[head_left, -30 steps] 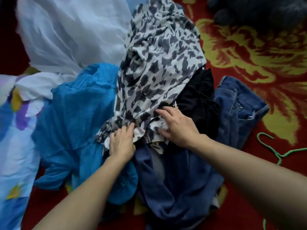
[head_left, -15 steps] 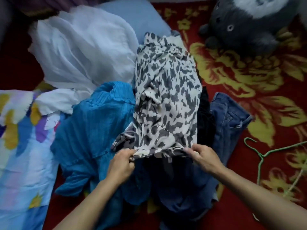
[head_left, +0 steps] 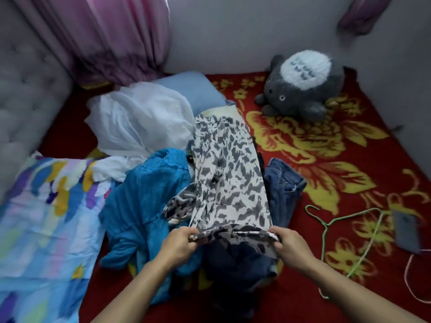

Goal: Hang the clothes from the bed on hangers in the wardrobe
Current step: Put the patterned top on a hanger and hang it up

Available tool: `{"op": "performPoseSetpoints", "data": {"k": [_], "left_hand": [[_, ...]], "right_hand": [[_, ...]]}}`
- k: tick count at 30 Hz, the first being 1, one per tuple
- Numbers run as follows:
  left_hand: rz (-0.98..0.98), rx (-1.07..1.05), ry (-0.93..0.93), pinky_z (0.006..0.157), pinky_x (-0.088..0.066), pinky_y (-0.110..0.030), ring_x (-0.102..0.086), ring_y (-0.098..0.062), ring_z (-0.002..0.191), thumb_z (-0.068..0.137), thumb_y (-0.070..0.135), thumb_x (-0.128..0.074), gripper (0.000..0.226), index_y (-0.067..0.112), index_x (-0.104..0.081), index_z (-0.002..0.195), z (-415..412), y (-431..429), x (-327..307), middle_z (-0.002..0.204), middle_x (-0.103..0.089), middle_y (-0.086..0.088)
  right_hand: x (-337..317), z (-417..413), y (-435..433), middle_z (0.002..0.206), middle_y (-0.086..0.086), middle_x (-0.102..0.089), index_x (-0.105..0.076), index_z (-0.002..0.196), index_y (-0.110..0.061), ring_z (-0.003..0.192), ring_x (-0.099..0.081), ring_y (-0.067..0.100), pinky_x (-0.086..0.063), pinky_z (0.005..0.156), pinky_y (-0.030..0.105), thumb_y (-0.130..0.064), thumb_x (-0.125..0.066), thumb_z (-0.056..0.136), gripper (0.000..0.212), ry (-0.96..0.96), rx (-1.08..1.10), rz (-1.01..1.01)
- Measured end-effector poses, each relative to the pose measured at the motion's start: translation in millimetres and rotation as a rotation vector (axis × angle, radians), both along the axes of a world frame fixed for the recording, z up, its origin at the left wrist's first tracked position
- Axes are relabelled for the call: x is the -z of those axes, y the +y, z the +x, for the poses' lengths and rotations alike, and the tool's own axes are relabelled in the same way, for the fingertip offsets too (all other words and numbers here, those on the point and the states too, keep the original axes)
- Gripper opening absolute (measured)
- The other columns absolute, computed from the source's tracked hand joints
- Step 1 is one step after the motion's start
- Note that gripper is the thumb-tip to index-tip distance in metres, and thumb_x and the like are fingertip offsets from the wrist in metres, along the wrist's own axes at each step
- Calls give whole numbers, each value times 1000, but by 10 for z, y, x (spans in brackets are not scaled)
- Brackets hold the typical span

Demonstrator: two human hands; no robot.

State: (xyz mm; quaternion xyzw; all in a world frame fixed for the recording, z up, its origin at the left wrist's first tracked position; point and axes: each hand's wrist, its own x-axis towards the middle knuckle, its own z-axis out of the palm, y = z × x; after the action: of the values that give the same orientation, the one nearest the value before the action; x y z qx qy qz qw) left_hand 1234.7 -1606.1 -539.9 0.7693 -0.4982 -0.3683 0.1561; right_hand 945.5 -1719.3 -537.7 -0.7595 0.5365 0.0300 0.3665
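Head view: bed (head_left: 349, 159), clothes heaped mid, toward near edge.
Left hand (head_left: 180, 243): fingers curled, pinching left corner of print garment (head_left: 228, 178) hem.
Right hand (head_left: 289, 245): fingers curled, pinching right corner; hem taut between hands.
Print garment: over heap, between blue top (head_left: 144, 201) and jeans (head_left: 283, 190).
Hanger (head_left: 345, 231): green, right of jeans, apart.
Open room: bare cover on right; plush (head_left: 305, 82) at far right corner.
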Motion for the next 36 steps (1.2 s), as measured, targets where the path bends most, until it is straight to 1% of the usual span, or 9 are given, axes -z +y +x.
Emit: {"op": "performPoseSetpoints", "data": {"k": [5,9,12,16,19,23,30,33,36], "left_hand": [[-68,52,-227,65,-40,-29,-62,-17,86,84,31,-64,7,33,-71,86,-501,479,-479,77,-61,7],[-132,121,-364,64,-35,-29,-57,-21,89,86,35,-65,16,20,-70,82,-960,1007,-974,83,-49,4],[-238,75,-323,67,-42,-33,-56,-21,79,81,27,-72,20,10,-68,72,-1253,1443,-1456,75,-50,3],[-413,-126,-183,52,-31,-29,-40,-3,48,68,33,-64,32,2,-64,61,-1484,1846,-2188,49,-48,3],[-559,-272,72,48,-35,-23,-46,-6,50,74,20,-74,26,-4,-65,70,-1684,2110,-2809,55,-55,-3],[-688,-389,286,48,-45,-18,-55,-3,50,86,5,-66,9,14,-63,89,-1822,2305,-3542,58,-65,7],[-913,-409,32,54,-42,-22,-51,-9,60,90,-5,-48,35,24,-59,76,-1815,2443,-4416,75,-60,-1],[-850,-351,-32,56,-39,-22,-51,-11,54,86,-7,-45,48,24,-70,59,-1816,2447,-4624,59,-64,5],[-757,-256,12,55,-41,-23,-54,-9,52,90,11,-57,29,16,-74,66,-1912,2429,-4602,58,-66,8]], "right_hand": [[-322,-494,337,71,-10,-64,-59,75,-37,76,-60,14,-45,67,36,-22,-53,77,17,-89,6,-42],[-633,-918,751,93,-7,-69,-69,93,-35,91,-62,15,-43,71,29,-16,-60,82,23,-140,-76,-92],[-1037,-1178,1062,100,-5,-69,-69,98,-35,95,-62,15,-44,73,27,-24,-67,84,18,-183,-113,-158],[-1878,-1347,1336,83,-5,-63,-69,88,-27,83,-61,17,-38,64,27,-20,-68,84,9,-274,-147,-268],[-2560,-1438,1471,72,-10,-61,-66,72,-31,73,-58,14,-40,62,28,-18,-68,83,17,-367,-160,-350],[-3395,-1509,1652,68,-12,-60,-67,79,-28,62,-53,5,-39,59,23,-16,-72,81,13,-571,-138,-387],[-4506,-1627,1890,65,-2,-69,-67,92,-11,53,-61,8,-47,49,19,-13,-70,86,7,-870,-93,-257],[-4713,-1617,1824,76,4,-69,-70,95,-12,56,-58,9,-46,49,19,-14,-67,89,8,-878,-66,-326],[-4617,-1572,1668,76,2,-67,-71,90,-17,61,-57,14,-43,54,23,-17,-64,91,7,-674,-87,-525]]}}
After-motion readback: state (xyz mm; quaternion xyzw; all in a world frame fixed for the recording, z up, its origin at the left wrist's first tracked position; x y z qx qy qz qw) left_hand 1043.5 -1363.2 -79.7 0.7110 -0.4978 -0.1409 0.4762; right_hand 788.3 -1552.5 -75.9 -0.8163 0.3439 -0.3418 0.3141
